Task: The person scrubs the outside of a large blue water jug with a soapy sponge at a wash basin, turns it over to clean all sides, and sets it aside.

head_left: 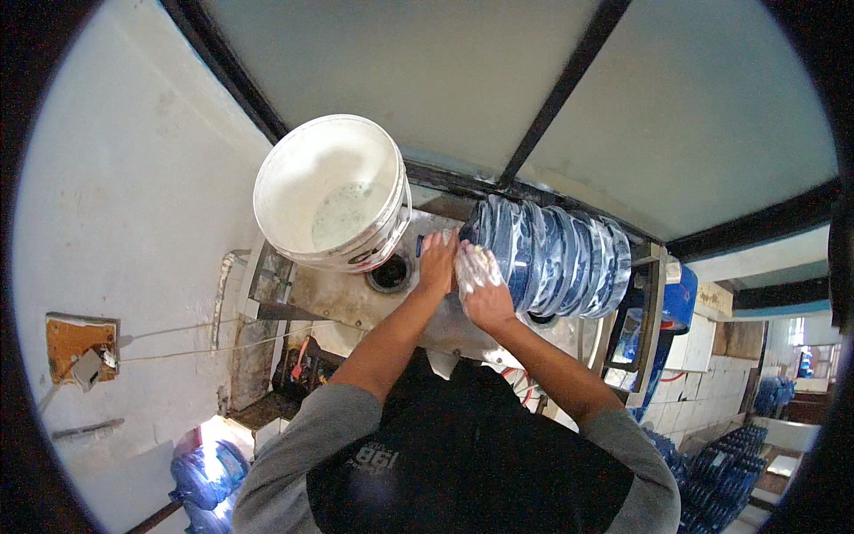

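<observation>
Soaping Step

Head view: The foam-streaked blue bottle (560, 258) lies on its side at 3 o'clock from my hands; the white bucket (294, 178) stands at 10 o'clock. My left hand (438, 261) is partly curled near the bottle's neck end; my foamy right hand (480, 280), half-closed, adjoins it. Either grip: cannot tell. Apparent step: soaping. Next move likely calls for a steadied bottle.
</observation>
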A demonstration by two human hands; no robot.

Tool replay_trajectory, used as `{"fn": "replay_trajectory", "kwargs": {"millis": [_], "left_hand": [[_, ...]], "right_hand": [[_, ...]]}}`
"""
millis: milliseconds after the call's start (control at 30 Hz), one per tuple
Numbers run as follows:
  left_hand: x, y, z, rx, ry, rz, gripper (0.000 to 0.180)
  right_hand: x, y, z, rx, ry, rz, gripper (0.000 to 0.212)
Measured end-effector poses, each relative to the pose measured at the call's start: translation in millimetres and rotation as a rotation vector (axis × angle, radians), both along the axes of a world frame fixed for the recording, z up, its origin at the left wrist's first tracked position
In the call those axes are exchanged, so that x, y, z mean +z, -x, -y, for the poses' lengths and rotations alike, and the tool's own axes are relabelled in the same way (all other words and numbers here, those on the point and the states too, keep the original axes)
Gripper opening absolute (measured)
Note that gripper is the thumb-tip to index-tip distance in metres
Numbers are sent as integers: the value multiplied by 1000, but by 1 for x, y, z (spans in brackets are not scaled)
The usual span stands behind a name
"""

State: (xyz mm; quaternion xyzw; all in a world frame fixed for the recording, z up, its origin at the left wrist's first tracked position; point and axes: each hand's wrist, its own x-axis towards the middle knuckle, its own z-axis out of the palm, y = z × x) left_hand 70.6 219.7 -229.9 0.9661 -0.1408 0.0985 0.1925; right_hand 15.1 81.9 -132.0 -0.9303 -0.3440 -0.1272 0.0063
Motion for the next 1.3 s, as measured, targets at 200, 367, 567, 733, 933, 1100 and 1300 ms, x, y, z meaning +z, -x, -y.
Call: {"fn": "replay_trajectory", "kwargs": {"millis": [200, 367, 567, 733, 933, 1100, 1300], "left_hand": [[28, -9, 22, -55, 385, -237, 57], [-7, -86, 72, -65, 1241, -237, 58], [28, -60, 38, 93, 612, -666, 75], [41, -3, -31, -242, -115, -338, 73], [22, -49, -58, -601, -2, -863, 61], [-7, -77, -47, -758, 19, -1312, 48], [-4, -22, -50, -451, -146, -507, 59]], "right_hand": [[55, -65, 11, -588, -590, -280, 46], [41, -56, -1, -566, -688, -70, 38], [28, -19, 7, -550, -661, 56, 40], [29, -15, 6, -504, -684, 75, 45], [28, 5, 10, -480, -616, 65, 45], [22, 8, 16, -455, -627, -18, 53], [20, 11, 16, -466, -633, -13, 51]]}}
